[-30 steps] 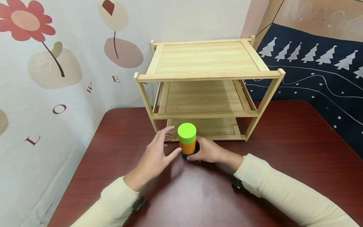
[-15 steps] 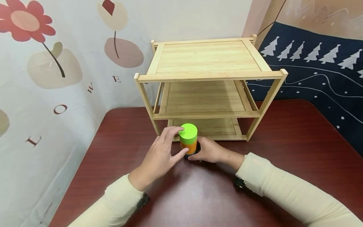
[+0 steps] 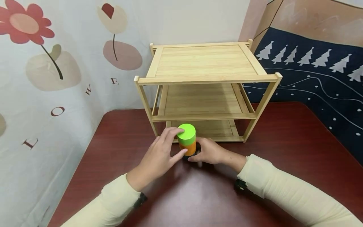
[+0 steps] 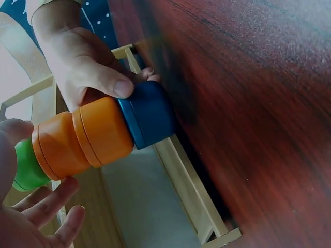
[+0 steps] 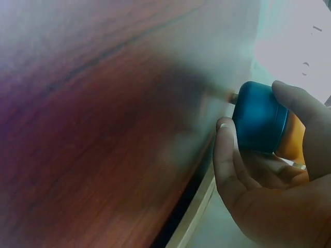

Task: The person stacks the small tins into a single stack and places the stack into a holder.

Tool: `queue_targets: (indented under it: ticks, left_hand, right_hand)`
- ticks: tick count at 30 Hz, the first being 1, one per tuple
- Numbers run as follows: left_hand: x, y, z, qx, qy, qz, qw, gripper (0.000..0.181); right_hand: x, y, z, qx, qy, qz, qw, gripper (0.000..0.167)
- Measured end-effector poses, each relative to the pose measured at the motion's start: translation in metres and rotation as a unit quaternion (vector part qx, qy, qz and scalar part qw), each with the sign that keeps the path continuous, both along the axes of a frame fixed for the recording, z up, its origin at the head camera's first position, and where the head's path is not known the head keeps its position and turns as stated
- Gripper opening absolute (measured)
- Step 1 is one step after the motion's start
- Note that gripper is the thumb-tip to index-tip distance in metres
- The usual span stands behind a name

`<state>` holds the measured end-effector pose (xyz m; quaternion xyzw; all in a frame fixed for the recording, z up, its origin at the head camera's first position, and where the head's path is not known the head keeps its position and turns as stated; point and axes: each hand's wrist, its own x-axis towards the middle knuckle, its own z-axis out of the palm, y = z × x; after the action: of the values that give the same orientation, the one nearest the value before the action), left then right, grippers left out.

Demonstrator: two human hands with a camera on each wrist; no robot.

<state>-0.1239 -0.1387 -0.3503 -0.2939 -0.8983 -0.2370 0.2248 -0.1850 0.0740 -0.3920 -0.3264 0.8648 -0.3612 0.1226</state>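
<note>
A tricolour cylinder-like stack stands in front of the shelf, with a green top [image 3: 187,130], a waisted orange middle [image 4: 77,137] and a rounded, squarish blue base [image 4: 149,114]. My right hand [image 3: 211,151] grips the blue base, thumb on the near side; the right wrist view shows its fingers curled round the base [image 5: 261,118]. From the other side, my left hand [image 3: 158,153] holds the upper part: a fingertip touches the green top's rim and the thumb lies against the orange. Whether the base touches the table I cannot tell.
Right behind the stack is a three-tier pale wooden shelf [image 3: 202,78] on the dark red table [image 3: 119,151]. A wall with printed flowers [image 3: 71,94] borders the left. Dark cloth with white trees [image 3: 312,72] hangs at right.
My left hand has moved right and closed from beside the stack onto its green and orange part. The right hand stays at the base. The head view shifts slightly.
</note>
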Motion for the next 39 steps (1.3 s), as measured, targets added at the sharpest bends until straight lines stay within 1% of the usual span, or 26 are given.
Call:
queue_targets:
  ticks: [2, 6, 11, 14, 18, 20, 23, 29, 34, 39]
  left_hand:
    - [0.001, -0.001, 0.002, -0.003, 0.01, -0.003, 0.9999, 0.065]
    - [0.003, -0.002, 0.008, -0.005, 0.02, -0.007, 0.9998, 0.062]
    - [0.005, 0.0, 0.015, -0.001, 0.03, -0.014, 0.9994, 0.061]
    - [0.007, 0.002, 0.019, -0.002, 0.034, -0.016, 0.9993, 0.063]
    - [0.01, 0.005, 0.025, -0.004, 0.031, -0.019, 0.9993, 0.064]
    - [0.012, 0.006, 0.027, -0.002, 0.032, -0.022, 0.9993, 0.065]
    - [0.015, 0.008, 0.031, 0.0, 0.04, -0.023, 0.9989, 0.067]
    - [0.02, 0.01, 0.043, 0.0, 0.056, -0.033, 0.9979, 0.07]
    - [0.024, 0.012, 0.054, -0.009, 0.066, -0.046, 0.9967, 0.072]
    - [0.028, 0.012, 0.064, -0.012, 0.077, -0.053, 0.9955, 0.075]
  right_hand:
    - [0.002, 0.0, 0.002, -0.002, 0.007, 0.003, 1.0, 0.048]
    - [0.006, 0.001, 0.006, -0.012, -0.003, 0.007, 0.9999, 0.045]
    - [0.013, 0.005, 0.01, -0.019, 0.008, -0.002, 0.9998, 0.044]
    - [0.018, 0.008, 0.014, -0.031, 0.014, -0.003, 0.9994, 0.045]
    - [0.025, 0.012, 0.018, -0.051, 0.014, 0.006, 0.9986, 0.044]
    - [0.029, 0.014, 0.02, -0.055, 0.011, 0.007, 0.9984, 0.044]
    - [0.034, 0.016, 0.025, -0.053, 0.018, 0.003, 0.9984, 0.045]
    - [0.042, 0.021, 0.035, -0.054, 0.022, -0.012, 0.9982, 0.045]
    - [0.047, 0.024, 0.045, -0.059, 0.024, -0.013, 0.9979, 0.045]
    - [0.053, 0.025, 0.054, -0.067, 0.026, -0.009, 0.9973, 0.045]
